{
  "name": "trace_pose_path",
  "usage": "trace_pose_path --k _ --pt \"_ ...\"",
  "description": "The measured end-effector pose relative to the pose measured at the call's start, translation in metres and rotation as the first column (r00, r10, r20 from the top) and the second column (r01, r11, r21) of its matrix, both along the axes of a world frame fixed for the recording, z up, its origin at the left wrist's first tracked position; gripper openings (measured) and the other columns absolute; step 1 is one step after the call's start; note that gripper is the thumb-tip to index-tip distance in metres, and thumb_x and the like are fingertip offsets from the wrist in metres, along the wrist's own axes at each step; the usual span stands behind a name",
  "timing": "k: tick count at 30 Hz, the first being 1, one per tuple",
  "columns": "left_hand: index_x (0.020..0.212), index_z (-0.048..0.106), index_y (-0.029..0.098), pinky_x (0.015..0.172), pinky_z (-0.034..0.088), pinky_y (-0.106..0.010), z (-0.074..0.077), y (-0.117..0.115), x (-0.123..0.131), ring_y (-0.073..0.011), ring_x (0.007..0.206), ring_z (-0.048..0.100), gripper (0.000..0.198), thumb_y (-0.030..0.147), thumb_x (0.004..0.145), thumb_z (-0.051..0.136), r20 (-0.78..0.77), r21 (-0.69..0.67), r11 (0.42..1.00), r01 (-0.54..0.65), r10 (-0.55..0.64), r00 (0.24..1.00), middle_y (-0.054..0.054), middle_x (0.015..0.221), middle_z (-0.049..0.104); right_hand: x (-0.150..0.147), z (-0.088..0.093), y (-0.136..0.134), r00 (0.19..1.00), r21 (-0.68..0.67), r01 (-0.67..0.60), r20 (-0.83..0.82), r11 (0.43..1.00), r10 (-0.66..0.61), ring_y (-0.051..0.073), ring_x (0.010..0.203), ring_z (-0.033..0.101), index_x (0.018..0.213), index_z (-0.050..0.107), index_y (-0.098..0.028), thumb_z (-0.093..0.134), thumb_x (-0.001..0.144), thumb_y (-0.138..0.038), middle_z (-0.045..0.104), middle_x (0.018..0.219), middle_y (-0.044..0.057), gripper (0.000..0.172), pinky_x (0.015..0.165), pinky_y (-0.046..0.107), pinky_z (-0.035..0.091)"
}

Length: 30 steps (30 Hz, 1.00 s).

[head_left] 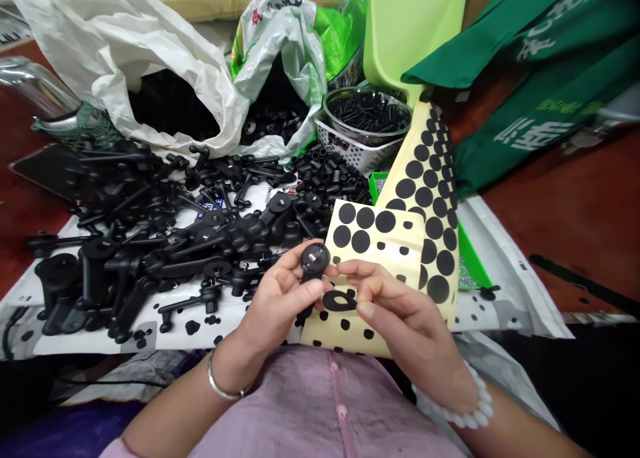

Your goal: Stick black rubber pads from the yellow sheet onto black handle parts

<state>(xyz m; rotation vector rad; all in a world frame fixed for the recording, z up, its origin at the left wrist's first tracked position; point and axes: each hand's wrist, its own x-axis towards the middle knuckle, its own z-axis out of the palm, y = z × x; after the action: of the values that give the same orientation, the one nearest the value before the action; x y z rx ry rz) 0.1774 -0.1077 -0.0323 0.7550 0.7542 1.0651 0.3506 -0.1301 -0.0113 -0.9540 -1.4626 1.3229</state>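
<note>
My left hand [277, 291] is closed round a black plastic arm with a round head [315, 259], held face up. In my right hand [400, 311], thumb and forefinger pinch the edge of a black round sticker [337, 301], which is bent and shows a small opening beside the fingertips. The sticker is just below the round head and looks apart from it. Under both hands lies a cream backing sheet [373, 261] with black round stickers and small black patches.
Many black plastic arms [175, 251] are heaped at left. A larger sticker sheet [417, 155] stretches back right over a green tray [473, 261]. Behind stand a white sack [165, 51], a plastic bag [283, 38] of round parts, and a metal bowl [367, 138] of screw-like pieces.
</note>
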Motion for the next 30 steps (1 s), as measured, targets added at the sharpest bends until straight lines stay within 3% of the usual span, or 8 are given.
trace_pose_path --k 5,8,12,13,17,21,27,30 --pt "0.123 0.051 0.019 0.058 0.048 -0.016 -0.005 -0.003 0.003 -0.0096 0.072 0.058 0.053 0.016 0.073 0.071 -0.051 0.024 0.999 0.028 -0.026 0.998 -0.002 0.083 0.063 -0.003 -0.01 0.007 0.992 -0.093 0.06 0.114 0.994 -0.049 0.025 0.113 0.049 0.072 0.056 -0.02 0.056 0.085 -0.023 0.056 0.114 0.006 0.013 0.091 0.04 0.044" --pt "0.119 0.053 0.019 0.054 0.047 -0.015 -0.008 -0.002 0.006 -0.0074 0.065 0.056 0.047 0.016 0.074 0.069 -0.107 -0.003 1.0 -0.017 0.017 0.994 0.001 0.079 0.061 -0.004 -0.022 0.007 0.948 0.108 0.156 0.261 0.982 -0.18 0.027 0.114 0.048 0.085 0.056 -0.02 0.056 0.086 -0.025 0.052 0.118 0.009 0.005 0.097 0.047 0.038" --pt "0.117 0.054 0.019 0.051 0.047 -0.013 -0.009 0.001 0.008 -0.0057 0.061 0.054 0.046 0.016 0.074 0.069 -0.145 0.0 0.998 -0.068 0.068 0.987 0.002 0.078 0.059 -0.004 -0.029 0.009 0.832 0.405 0.245 0.379 0.881 -0.405 0.028 0.12 0.04 0.129 0.036 -0.018 0.063 0.083 -0.03 0.042 0.129 0.014 0.055 0.101 0.048 0.035" --pt "0.117 0.053 0.019 0.05 0.047 -0.013 -0.008 0.002 0.009 -0.0058 0.062 0.054 0.047 0.016 0.073 0.069 -0.147 -0.007 0.997 -0.075 0.073 0.986 0.002 0.077 0.059 -0.003 -0.028 0.009 0.827 0.426 0.227 0.391 0.876 -0.404 0.027 0.118 0.042 0.129 0.037 -0.017 0.062 0.085 -0.029 0.043 0.126 0.014 0.052 0.099 0.046 0.036" --pt "0.117 0.053 0.017 0.049 0.046 -0.013 -0.007 0.003 0.011 -0.0066 0.062 0.056 0.047 0.015 0.072 0.069 -0.133 -0.036 0.997 -0.063 0.058 0.989 0.002 0.075 0.062 -0.002 -0.022 0.013 0.852 0.461 0.116 0.409 0.88 -0.327 0.021 0.1 0.052 0.095 0.055 -0.019 0.052 0.09 -0.02 0.052 0.102 0.007 0.005 0.085 0.037 0.044" --pt "0.117 0.053 0.015 0.053 0.048 -0.014 -0.006 0.002 0.013 -0.0086 0.067 0.059 0.047 0.014 0.072 0.069 -0.125 -0.045 0.998 -0.053 0.047 0.991 -0.001 0.08 0.065 -0.002 -0.02 0.015 0.829 0.5 0.072 0.452 0.863 -0.33 0.021 0.087 0.053 0.085 0.054 -0.018 0.049 0.091 -0.016 0.052 0.091 0.005 0.009 0.075 0.038 0.043" --pt "0.125 0.049 0.014 0.062 0.055 -0.024 -0.004 0.001 0.011 -0.0134 0.073 0.064 0.051 0.022 0.077 0.065 -0.112 -0.078 0.997 -0.027 0.018 0.994 -0.01 0.103 0.067 0.0 -0.017 0.007 0.774 0.689 0.028 0.443 0.724 -0.452 0.022 0.087 0.052 0.087 0.052 -0.016 0.05 0.085 -0.006 0.054 0.089 0.007 0.01 0.08 0.042 0.039" --pt "0.127 0.047 0.014 0.064 0.056 -0.026 -0.005 0.002 0.01 -0.0159 0.077 0.066 0.055 0.026 0.077 0.066 -0.151 -0.072 0.995 -0.071 0.06 0.987 -0.011 0.104 0.067 0.004 -0.008 0.002 0.83 0.643 0.072 0.385 0.762 -0.403 0.021 0.09 0.052 0.088 0.054 -0.016 0.051 0.086 -0.005 0.053 0.093 0.007 0.012 0.082 0.039 0.04"
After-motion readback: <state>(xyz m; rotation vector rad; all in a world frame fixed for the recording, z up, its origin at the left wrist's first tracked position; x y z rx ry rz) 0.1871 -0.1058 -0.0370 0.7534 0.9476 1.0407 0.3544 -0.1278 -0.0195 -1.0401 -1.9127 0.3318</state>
